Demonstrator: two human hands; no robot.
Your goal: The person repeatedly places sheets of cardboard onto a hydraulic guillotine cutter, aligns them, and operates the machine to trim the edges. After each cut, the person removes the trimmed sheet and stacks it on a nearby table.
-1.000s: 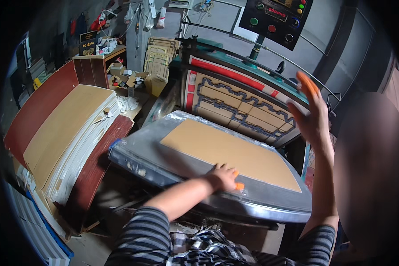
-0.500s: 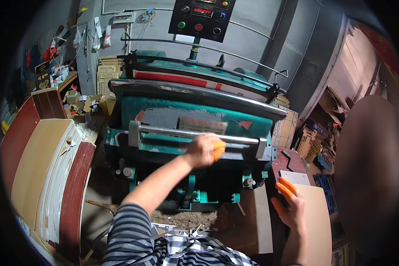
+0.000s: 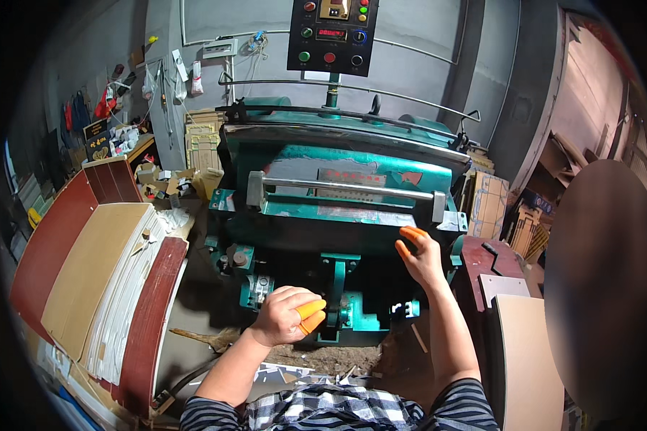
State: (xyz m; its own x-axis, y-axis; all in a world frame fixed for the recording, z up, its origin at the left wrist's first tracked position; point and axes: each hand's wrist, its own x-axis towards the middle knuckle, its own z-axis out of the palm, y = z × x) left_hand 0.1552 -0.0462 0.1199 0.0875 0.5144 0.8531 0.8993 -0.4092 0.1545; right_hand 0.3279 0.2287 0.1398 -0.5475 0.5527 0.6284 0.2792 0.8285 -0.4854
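My left hand (image 3: 289, 316) is closed, low in front of the green press (image 3: 295, 159), with orange covers on some fingers. Whatever its curled fingers hold, if anything, is hidden. To the right, my right hand (image 3: 422, 258) is raised near the press's lower front edge, its orange-covered thumb and fingers apart. Nothing shows between them. A metal bar (image 3: 349, 186) runs across the press front, above both hands and apart from them.
Flat boards (image 3: 93, 280) are stacked at left beside a dark red panel (image 3: 151, 323). At right, a tan board (image 3: 528, 359) and a light plate (image 3: 503, 287) lie on a red-topped table (image 3: 487, 258). A control panel (image 3: 331, 36) stands above the press. Scraps litter the floor.
My left hand has left the bar and come down toward me. My right hand has moved from the side table to the press. The press's red strip is now hidden, and the view has shifted.
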